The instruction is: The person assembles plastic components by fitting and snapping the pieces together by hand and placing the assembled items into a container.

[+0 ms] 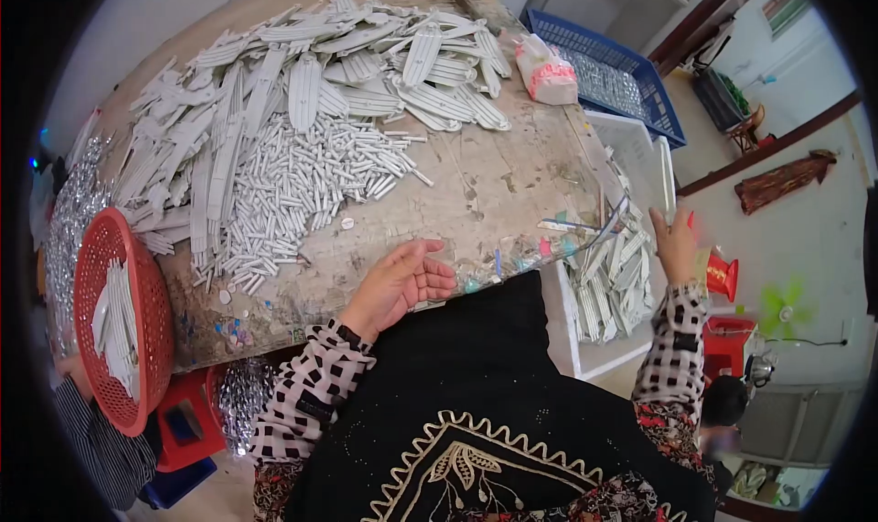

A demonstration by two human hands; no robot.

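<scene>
My left hand (407, 282) is palm up at the front edge of the worktable (476, 183), fingers apart and slightly curled, holding nothing. My right hand (675, 246) is over the right side of the white bin (585, 362), its fingers around the lower end of a flat white piece (665, 170) that stands upright. White strips (608, 284) lie in the bin. On the table, a heap of flat ribbed white pieces (366, 46) lies behind a pile of short white sticks (306, 183).
At left, a red basket (155, 316) holds white pieces, near a person's striped sleeve (101, 440). A blue crate (663, 110) and a pink-and-white package (549, 74) are at back right. Another person's dark-haired head (725, 399) shows at lower right.
</scene>
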